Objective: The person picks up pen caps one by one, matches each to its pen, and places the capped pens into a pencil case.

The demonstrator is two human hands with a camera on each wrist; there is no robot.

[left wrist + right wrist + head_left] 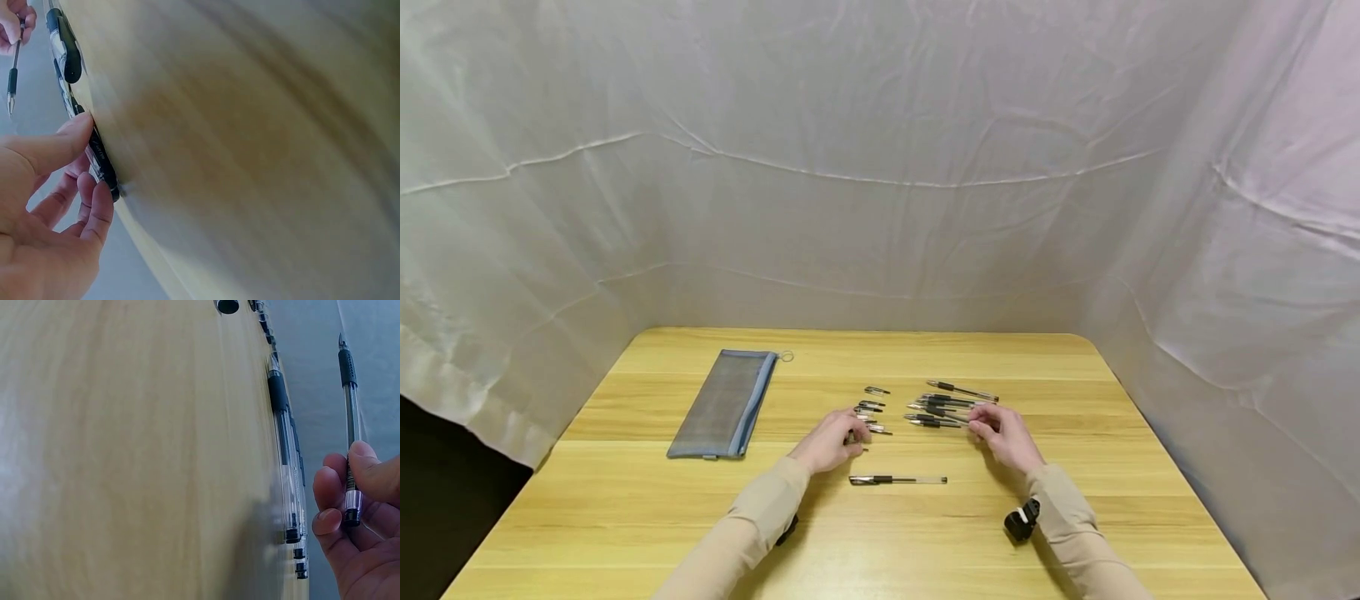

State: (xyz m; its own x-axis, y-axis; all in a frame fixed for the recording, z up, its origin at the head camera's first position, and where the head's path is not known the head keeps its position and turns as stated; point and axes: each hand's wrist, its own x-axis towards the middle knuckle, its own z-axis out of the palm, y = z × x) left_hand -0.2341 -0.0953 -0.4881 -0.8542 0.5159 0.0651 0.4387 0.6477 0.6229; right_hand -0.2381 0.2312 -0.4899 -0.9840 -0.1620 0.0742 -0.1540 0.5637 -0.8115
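Lots of pale, creased cloth (880, 233) hangs round the back and sides. Next comes the big wooden table (617, 517), yellow-brown with stripes of grain. Two tan sleeves (766, 507) reach over it. A flat blue mesh zipper pouch (718, 404) lies on the table's left side. The right hand (1009, 437) has its grip on one clear gel pen (352, 415), pinched near the back end by thumb and fingers and held just above other pens (935, 423), with its bare tip pointing away from the hand. The left hand (827, 443) is low on the table, and its grip is round a black pen cap (103, 162), thumb near one end and fingers near the other. One capped pen (883, 480) lies by itself in front, between the two sleeves. Those other pens lie uncapped in a loose bunch beside the right hand, tips mostly to the left. Loose caps (871, 404) lie in a rough row near the left hand. A small ring (787, 361) sits at the pouch's far corner.
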